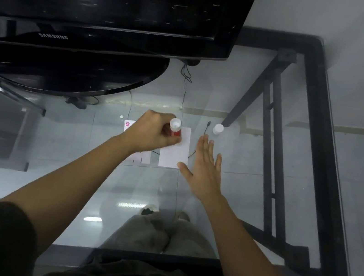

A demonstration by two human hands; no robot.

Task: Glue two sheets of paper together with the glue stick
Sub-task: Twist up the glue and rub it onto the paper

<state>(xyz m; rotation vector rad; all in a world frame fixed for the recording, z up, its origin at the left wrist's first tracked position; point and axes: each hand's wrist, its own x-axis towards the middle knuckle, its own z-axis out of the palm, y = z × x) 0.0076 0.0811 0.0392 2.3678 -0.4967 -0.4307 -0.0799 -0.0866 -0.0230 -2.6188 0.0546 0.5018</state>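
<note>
- Head view: left hand (pixel 151 130) fisted around red glue stick (pixel 176 129), tip down on white sheet (pixel 174 154) lying on glass table (pixel 242 100).
- Right hand (pixel 204 173) flat, fingers spread, thumb at sheet's corner.
- Pin that corner firmly (cap (pixel 218 129) sits apart); sweep glue edge to edge.
- Second sheet (pixel 141 156) just left, partly hidden.

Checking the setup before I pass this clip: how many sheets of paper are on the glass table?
2. A blank white sheet lies between the hands, under the glue stick gripped by the left hand. A printed sheet lies beside it, mostly under that wrist. Others could be hidden.
</note>
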